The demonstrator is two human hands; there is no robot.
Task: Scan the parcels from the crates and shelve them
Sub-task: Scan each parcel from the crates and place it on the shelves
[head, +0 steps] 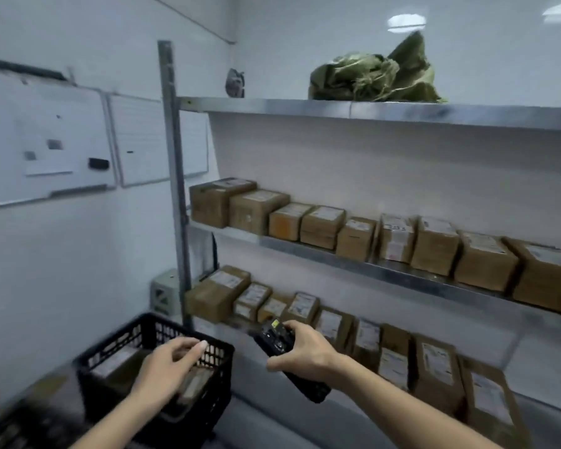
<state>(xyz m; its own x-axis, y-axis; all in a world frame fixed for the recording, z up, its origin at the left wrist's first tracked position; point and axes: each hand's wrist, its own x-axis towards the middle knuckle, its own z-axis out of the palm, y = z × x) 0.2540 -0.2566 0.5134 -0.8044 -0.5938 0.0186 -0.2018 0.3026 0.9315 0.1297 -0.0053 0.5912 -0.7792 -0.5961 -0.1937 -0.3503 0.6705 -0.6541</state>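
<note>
Overhead, steel shelves [370, 108] line white walls; right hand [305, 354] grips scanner [274, 335], left hand [169, 367] loose.

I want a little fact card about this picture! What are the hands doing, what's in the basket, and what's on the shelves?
left hand: left hand hovers over the black crate, fingers loosely bent, holding nothing
right hand: right hand grips a black scanner
crate: brown parcels lie inside
middle shelf: middle shelf holds a row of brown boxes
lower shelf: more labelled boxes in a row
top shelf: top shelf has a crumpled green sack
wall: whiteboards on the left
</note>
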